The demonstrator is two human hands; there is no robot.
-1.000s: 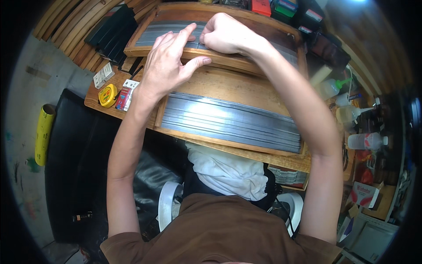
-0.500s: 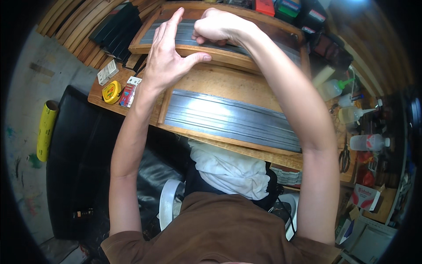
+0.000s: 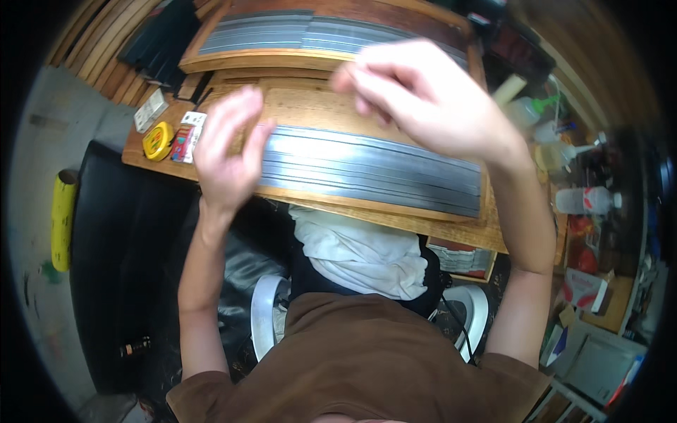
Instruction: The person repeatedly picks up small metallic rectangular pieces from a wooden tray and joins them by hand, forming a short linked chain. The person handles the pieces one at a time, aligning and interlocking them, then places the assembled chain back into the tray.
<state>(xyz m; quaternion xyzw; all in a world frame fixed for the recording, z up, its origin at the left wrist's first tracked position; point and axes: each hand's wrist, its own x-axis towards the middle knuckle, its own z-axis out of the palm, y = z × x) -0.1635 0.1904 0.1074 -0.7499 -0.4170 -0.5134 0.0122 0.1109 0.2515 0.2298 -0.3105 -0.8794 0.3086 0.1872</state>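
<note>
My left hand (image 3: 229, 151), blurred by motion, is over the left end of the near tray. Its fingers are stretched and the thumb stands apart, with nothing held. Above the right part of that tray is my right hand (image 3: 427, 102), also smeared. Its fingers are loosely bent with gaps between them, and I see nothing in them. Long grey metal-looking strips (image 3: 352, 166) lie side by side along the front of the shallow wooden tray (image 3: 310, 102). Behind it, a second wooden tray (image 3: 247, 61) holds more grey strips (image 3: 261, 32), partly hidden by my right hand.
A yellow tape measure (image 3: 158, 141) and small boxes (image 3: 151, 111) sit at the table's left end. Squeeze bottles (image 3: 557, 156) and a clear bottle (image 3: 587, 201) line the right. Dark blocks (image 3: 161, 42) stand back left. A white cloth (image 3: 363, 250) covers my lap.
Both hands have drawn back toward me from the far tray. My right hand has loosened from a fist. My view has shifted slightly, and the far tray's strips show more fully.
</note>
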